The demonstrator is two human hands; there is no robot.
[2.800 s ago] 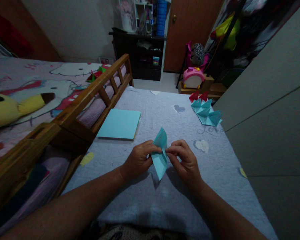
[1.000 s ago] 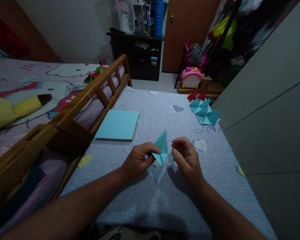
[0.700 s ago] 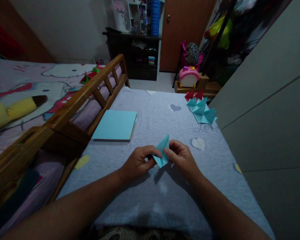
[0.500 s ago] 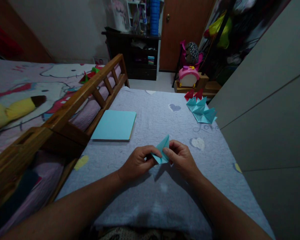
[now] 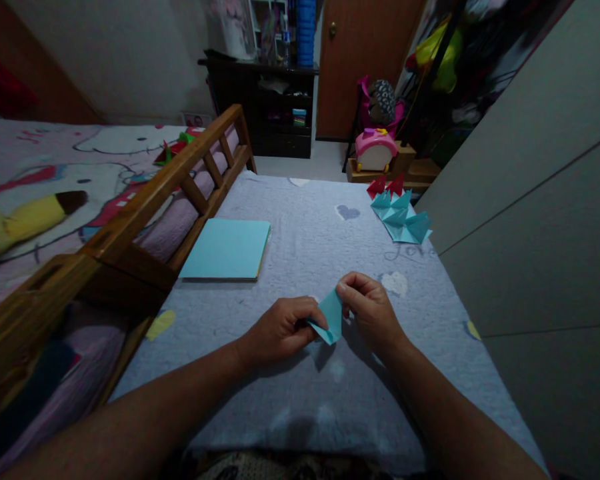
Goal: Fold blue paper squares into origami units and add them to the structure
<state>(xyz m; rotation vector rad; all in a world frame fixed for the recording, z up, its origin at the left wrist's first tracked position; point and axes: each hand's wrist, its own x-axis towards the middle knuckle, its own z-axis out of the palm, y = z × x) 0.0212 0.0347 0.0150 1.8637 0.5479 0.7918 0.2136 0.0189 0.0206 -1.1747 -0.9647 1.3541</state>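
Note:
A small folded piece of light-blue origami paper [image 5: 333,316] is held just above the bedsheet, between both hands. My left hand [image 5: 291,327] pinches its lower left part, with the index finger pressed over a fold. The thumb and index finger of my right hand [image 5: 370,305] grip its upper right corner. Farther left lies a square stack of paper [image 5: 226,249] with a light-blue sheet on top. At the far right edge of the bed sit several folded light-blue paper pieces [image 5: 403,219], with red folded paper pieces [image 5: 386,187] behind them.
A wooden bed rail [image 5: 180,180] runs along the left, with another bed and a yellow plush toy [image 5: 25,223] beyond. A pale cabinet [image 5: 540,253] borders the right. At the back stand a dark shelf unit [image 5: 260,110] and a pink toy case [image 5: 375,150].
My right hand has shifted its grip from the paper's lower middle to its upper right corner. The folded paper has turned and sunk slightly, and its tall point no longer shows.

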